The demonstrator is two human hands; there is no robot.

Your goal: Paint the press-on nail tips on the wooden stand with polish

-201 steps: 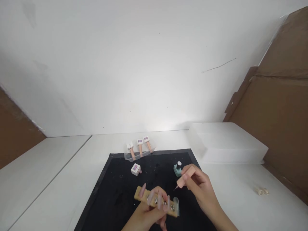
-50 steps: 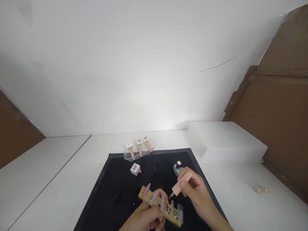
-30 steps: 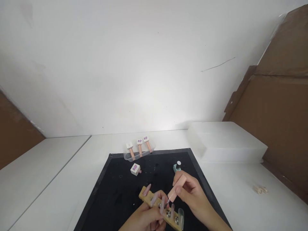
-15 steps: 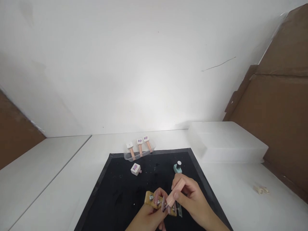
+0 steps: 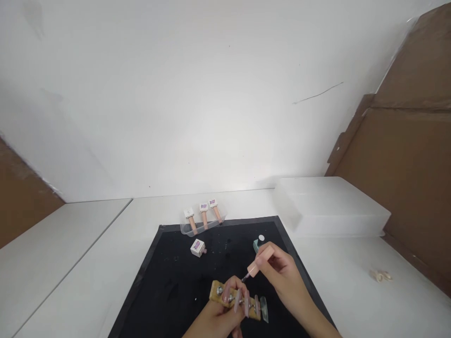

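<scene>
My left hand [image 5: 219,319] grips a tan wooden nail holder [image 5: 229,300] with metal studs and several false nail tips, low over the black mat [image 5: 176,277]. My right hand [image 5: 283,277] pinches a peach polish brush cap [image 5: 260,261], its brush tip pointing down-left just above the holder. An open teal polish bottle [image 5: 258,243] stands on the mat right behind my right hand.
A clear tray [image 5: 200,227] holding three peach-capped bottles lies at the mat's far edge, with one loose white-capped bottle [image 5: 198,247] in front of it. A white plastic box [image 5: 331,206] sits at the right. Brown cardboard [image 5: 405,155] leans at far right. A small pale item [image 5: 379,275] lies on the white table.
My right hand has lifted the brush up and back from the nail tips toward the teal bottle. My left hand turned the holder slightly and keeps hold of it.
</scene>
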